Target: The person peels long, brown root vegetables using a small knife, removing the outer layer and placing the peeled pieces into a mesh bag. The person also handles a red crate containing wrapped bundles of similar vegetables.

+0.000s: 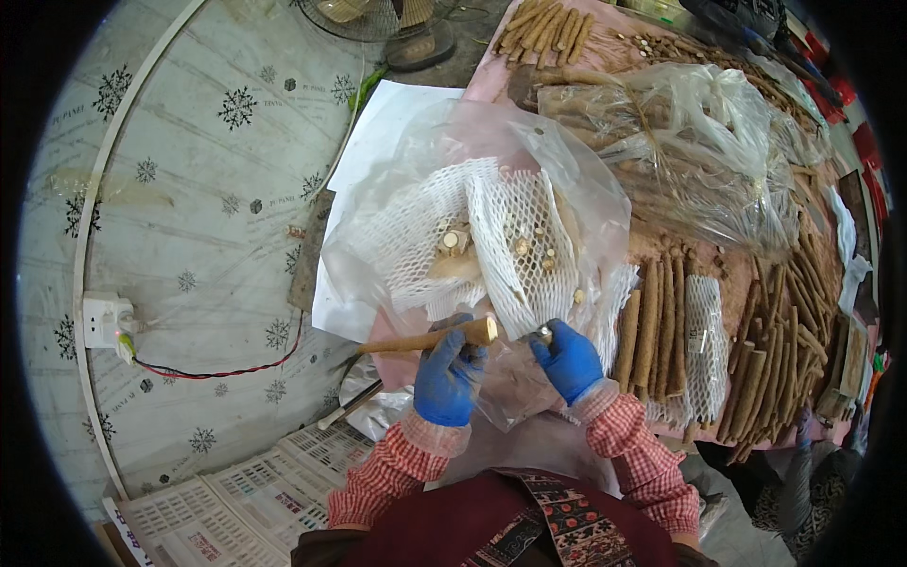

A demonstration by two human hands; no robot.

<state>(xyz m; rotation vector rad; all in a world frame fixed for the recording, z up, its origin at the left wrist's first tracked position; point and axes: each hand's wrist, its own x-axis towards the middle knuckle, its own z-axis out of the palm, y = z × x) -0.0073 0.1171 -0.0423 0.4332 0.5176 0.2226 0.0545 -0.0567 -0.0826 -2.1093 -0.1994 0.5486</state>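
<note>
In my blue-gloved left hand [445, 375] is a long brown root [411, 342], probably a yam. Its thick end, freshly cut and pale, faces right, and its thin end points left. My right hand [569, 360], also gloved in blue, is closed on a small shiny object [543, 333], mostly hidden by the fingers; it looks like metal. Beyond both hands lies a clear plastic bag [425, 142] spread open, with white foam netting [489, 234] over it. Small cut root ends [451, 241] rest on the netting.
More roots lie in a row [655, 326] beside a netted bundle [703, 347], with a loose pile [779, 354] further right. Plastic-wrapped roots [680, 156] fill the back. A fan [418, 42] stands at the top; a wired socket [106, 322] is at left. Another person's clothing shows lower right.
</note>
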